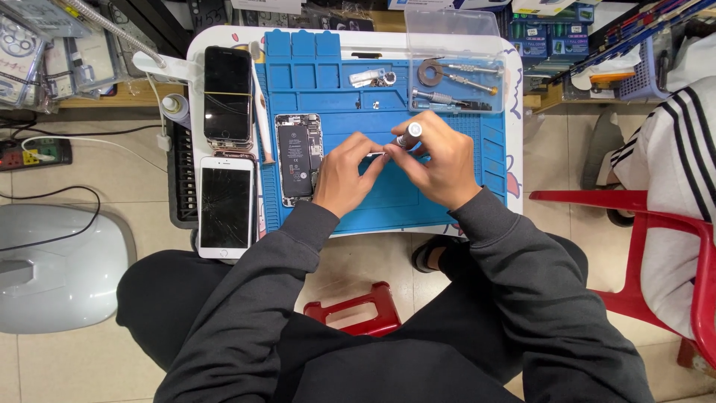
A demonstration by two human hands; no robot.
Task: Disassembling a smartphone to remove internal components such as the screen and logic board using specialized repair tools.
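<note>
Gripping a slim silver metal screwdriver with a knurled grey cap, the right hand is closed around its handle, cap end pointing to 1 o'clock. The thin steel shaft runs toward 9 o'clock, where the left hand pinches it near the tip between thumb and forefinger; whether a bit or screw sits there cannot be told. Both hands hover over the middle of the blue rubbery ridged work mat, which covers most of the small white table.

At 9 o'clock of the left hand, touching its knuckles, lies the opened phone body: rectangular, black battery filling its centre, metal shields and small boards around the rim. Further toward 9 o'clock, off the mat, a black-fronted phone screen panel lies glossy and flat; below it, a white-fronted phone with cracked glass. A thin white plastic pry stick lies between the black panel and the mat.

At 12 o'clock of the right hand, a clear plastic tray holds several more silver screwdrivers and a dark ring-shaped roll. Dark grey knit sleeves cover both forearms.
</note>
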